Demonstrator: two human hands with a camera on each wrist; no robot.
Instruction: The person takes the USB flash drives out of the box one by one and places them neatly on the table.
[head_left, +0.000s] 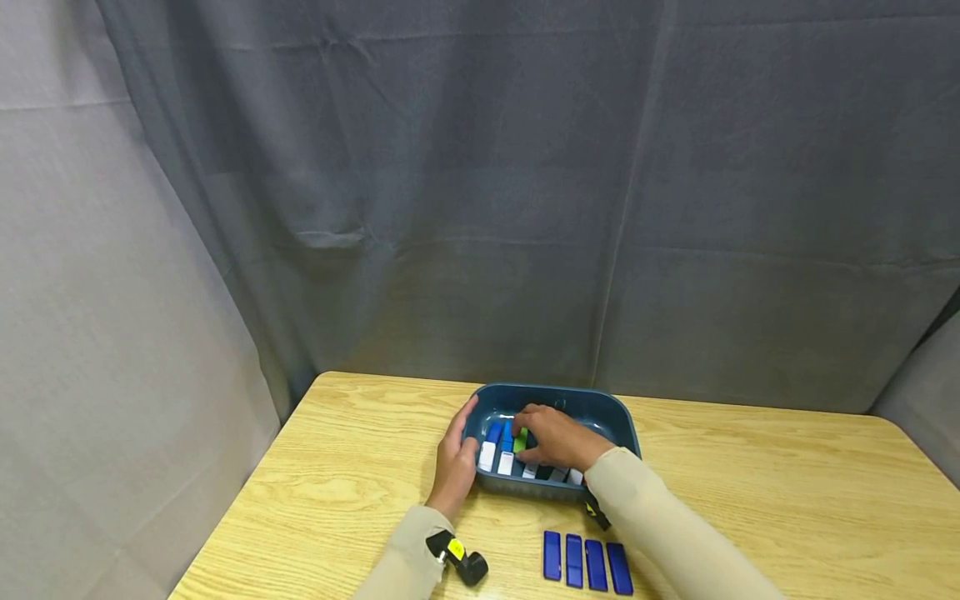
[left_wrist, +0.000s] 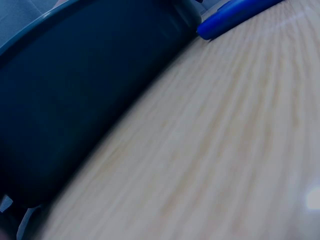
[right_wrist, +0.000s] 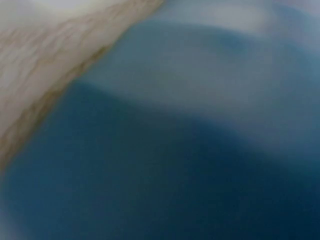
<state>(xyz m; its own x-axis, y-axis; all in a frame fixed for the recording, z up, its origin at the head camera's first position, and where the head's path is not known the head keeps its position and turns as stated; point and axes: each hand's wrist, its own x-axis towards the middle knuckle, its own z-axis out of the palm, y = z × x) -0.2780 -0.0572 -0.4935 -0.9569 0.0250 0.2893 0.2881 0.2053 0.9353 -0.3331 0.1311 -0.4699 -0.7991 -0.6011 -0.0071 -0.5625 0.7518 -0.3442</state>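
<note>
Starting at your far left, you are laying your left hand [head_left: 455,467] along the left side of the dark teal bin [head_left: 517,487], its fingers lying fairly straight against the wall rather than clenching; that touch is probably serving to keep the bin from sliding on the worktop [head_left: 750,483] while your other hand is working inside. Just inside that wall, a blue-and-white piece [head_left: 487,455] is lying lengthwise, white end toward you, and a second, brighter blue-and-white piece [head_left: 506,461] is lying beside it the same way, which seems to be keeping them in a neat row. Next in line, the green piece [head_left: 521,442] is sitting in the bin, between the fingertips and thumb of your right hand [head_left: 557,437]. That hand is reaching over the near rim and appears to be pinching the piece end to end, likely because its neighbours are leaving little room at its sides. Below and beyond it, white-ended pieces [head_left: 530,471] are continuing the row along the near wall, partly hidden by your hand and sleeve. Outside, in front of the bin, four dark blue pieces [head_left: 573,561] are lying side by side, slightly apart, a spacing that is probably making each one easy to pick out.
</note>
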